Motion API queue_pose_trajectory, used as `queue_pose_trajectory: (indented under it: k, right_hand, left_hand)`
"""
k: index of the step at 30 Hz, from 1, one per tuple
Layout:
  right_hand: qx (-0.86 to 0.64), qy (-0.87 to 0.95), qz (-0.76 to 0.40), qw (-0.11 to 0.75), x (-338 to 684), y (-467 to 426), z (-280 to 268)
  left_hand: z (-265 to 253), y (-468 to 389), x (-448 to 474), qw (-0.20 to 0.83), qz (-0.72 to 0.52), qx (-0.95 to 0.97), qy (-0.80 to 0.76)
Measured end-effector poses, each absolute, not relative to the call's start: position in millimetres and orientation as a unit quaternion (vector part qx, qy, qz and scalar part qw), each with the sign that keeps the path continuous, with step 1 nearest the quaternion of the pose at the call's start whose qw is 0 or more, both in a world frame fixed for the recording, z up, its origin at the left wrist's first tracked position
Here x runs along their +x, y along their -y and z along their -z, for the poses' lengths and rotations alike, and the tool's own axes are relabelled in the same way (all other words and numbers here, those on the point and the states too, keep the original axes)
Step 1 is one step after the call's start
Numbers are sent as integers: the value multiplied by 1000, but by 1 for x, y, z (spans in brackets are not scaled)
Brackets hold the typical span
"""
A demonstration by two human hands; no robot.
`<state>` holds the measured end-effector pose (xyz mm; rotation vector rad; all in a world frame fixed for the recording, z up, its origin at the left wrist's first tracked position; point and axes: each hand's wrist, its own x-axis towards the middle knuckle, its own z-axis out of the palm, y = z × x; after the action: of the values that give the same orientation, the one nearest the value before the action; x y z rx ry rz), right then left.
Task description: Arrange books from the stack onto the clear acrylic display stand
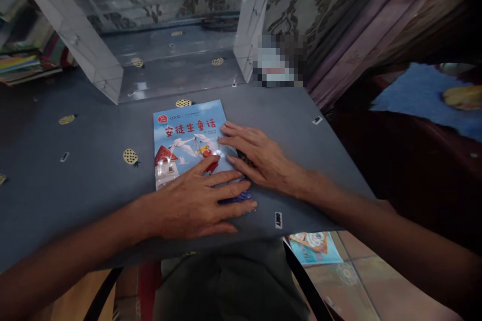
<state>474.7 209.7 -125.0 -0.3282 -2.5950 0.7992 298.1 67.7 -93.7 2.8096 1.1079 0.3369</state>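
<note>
A closed blue picture book with red Chinese title characters lies on the grey table cover, its cover facing up. My left hand rests across the book's lower part, fingers stretched out and spread towards the right. Along the book's right edge lies my right hand, its fingers extended with the tips touching the cover. Neither hand grips the book. The lower part of the cover is hidden under my left hand.
Behind the book stands a clear acrylic case with white side panels. Stacked books are at the far left. A pixelated item sits right of the case. A purple curtain hangs at right. Another book lies below the table edge.
</note>
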Motion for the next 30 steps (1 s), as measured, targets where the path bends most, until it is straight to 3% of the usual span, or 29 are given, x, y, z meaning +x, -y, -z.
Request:
queue_pose_trajectory:
  k: [10,21,30]
  right_hand:
    - [-82,955,-244,149,493,-199,125]
    - [-65,956,-248,141,505,-194,123]
    - [-16,982,-164,98,503,-193,111]
  left_hand:
    - [91,-46,298,-63,-164,921,-347]
    - [86,-7,262,-72,-151,914,-369]
    - [83,21,237,-69,-152,901,-401]
